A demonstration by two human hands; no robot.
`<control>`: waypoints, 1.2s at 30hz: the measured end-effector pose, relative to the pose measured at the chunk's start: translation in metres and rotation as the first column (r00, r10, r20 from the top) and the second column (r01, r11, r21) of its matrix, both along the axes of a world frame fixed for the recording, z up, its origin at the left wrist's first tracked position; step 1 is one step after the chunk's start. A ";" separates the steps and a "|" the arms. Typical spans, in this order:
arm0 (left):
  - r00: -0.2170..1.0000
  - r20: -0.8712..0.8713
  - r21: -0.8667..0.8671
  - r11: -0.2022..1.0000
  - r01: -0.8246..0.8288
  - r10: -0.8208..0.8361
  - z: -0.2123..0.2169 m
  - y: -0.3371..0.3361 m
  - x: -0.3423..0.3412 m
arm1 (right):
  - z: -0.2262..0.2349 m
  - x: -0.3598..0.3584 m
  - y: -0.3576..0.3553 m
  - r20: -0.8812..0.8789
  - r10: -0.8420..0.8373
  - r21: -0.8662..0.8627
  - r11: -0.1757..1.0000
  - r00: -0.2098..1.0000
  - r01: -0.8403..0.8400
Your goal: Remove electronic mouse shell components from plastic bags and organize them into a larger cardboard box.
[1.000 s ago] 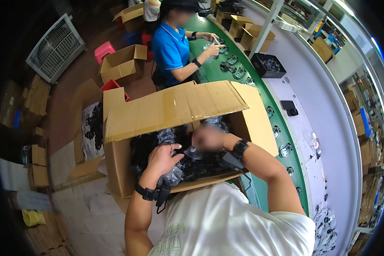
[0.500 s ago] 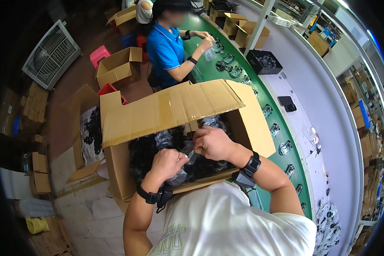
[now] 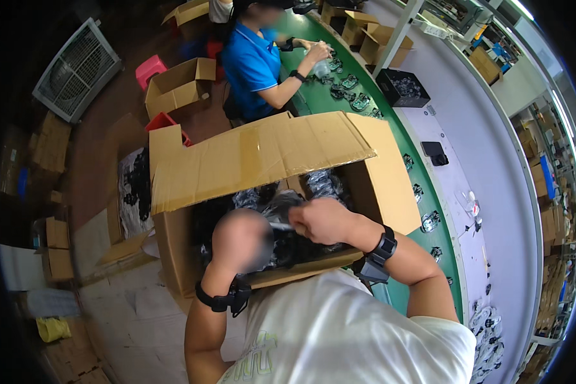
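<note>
A large open cardboard box [image 3: 269, 153] stands right in front of me, holding dark parts wrapped in clear plastic bags [image 3: 325, 184]. Over the box's right half, the curled fingers of my right hand [image 3: 326, 219] pinch the edge of a clear plastic bag [image 3: 281, 206]. What lies inside that bag is hard to make out. My left hand [image 3: 240, 242] hovers above the left part of the box, smeared by motion. Its fingers are too blurred to read, and whether it touches anything does not show.
A green conveyor belt [image 3: 400, 137] carrying several small assemblies runs along the right. A co-worker in a blue shirt [image 3: 253, 67] handles a clear bag beside it. Another open carton [image 3: 179, 93] and one with black parts [image 3: 134, 192] stand to the left.
My hands, close together over a dark piece before, have moved apart. The left has shifted slightly left and blurred; the right has moved a little right, with the bag at its fingers.
</note>
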State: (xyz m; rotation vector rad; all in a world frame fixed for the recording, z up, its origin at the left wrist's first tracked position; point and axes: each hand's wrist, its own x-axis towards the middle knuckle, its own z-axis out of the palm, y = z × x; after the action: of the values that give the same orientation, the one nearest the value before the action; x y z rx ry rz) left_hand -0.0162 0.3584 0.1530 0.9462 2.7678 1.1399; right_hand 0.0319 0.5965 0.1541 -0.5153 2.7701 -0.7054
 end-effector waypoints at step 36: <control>0.932 0.363 0.018 1.000 0.001 -0.007 -0.029 -0.011 -0.003 | -0.047 -0.023 0.006 0.609 0.078 -0.690 0.543 0.789 0.478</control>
State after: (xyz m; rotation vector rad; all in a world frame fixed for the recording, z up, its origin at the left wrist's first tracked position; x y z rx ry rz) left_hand -0.0191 0.3476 0.1241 0.6586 2.4609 1.1990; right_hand 0.0086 0.6025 0.1066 -0.0339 1.7655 -1.8959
